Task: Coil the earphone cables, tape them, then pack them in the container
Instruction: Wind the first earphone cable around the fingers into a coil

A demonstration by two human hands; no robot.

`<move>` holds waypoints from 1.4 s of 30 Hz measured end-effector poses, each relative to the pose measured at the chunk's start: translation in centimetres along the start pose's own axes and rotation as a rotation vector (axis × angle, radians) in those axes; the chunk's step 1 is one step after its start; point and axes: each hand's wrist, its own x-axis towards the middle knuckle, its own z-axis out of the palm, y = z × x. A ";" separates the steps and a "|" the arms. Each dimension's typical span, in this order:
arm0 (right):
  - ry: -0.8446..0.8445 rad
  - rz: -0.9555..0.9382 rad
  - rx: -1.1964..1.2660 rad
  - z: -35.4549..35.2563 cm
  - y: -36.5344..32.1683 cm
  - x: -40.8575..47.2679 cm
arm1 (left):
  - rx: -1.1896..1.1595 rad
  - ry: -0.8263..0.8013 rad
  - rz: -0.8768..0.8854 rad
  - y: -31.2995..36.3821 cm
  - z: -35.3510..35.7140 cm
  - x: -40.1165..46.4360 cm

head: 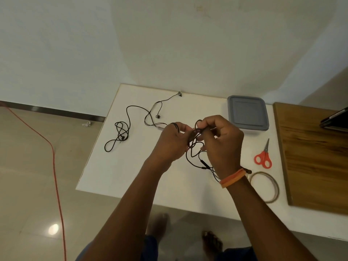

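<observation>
While both hands work above the white table (116,176), a black earphone cable (194,146) hangs tangled between them. The left hand (170,142) has its fingers curled around part of the bundle, and the right hand (219,142) pinches loops of it near the top, though just which strands each finger holds is hard to make out. Slack cable with an inline piece trails down to the table under the right wrist, which wears an orange band (232,178). A second earphone cable (131,127) lies loose on the table's left part, well apart from the hands. Behind the right hand stands a lidded grey container (247,113). Red-handled scissors (263,156) lie to the right, with a tape roll (271,185) nearer the table's front edge, beside a wooden board (316,157).
</observation>
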 end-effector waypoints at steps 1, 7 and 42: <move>-0.039 0.106 0.118 -0.1 -0.2 0.2 | 0.010 -0.001 0.000 -0.1 -0.1 0.0; -0.248 0.213 0.275 -0.8 0.2 0.9 | 0.137 0.114 0.037 -1.0 -0.4 0.6; -0.605 0.398 -0.086 -3.6 1.1 2.2 | 0.332 0.446 0.230 -1.6 -1.7 0.6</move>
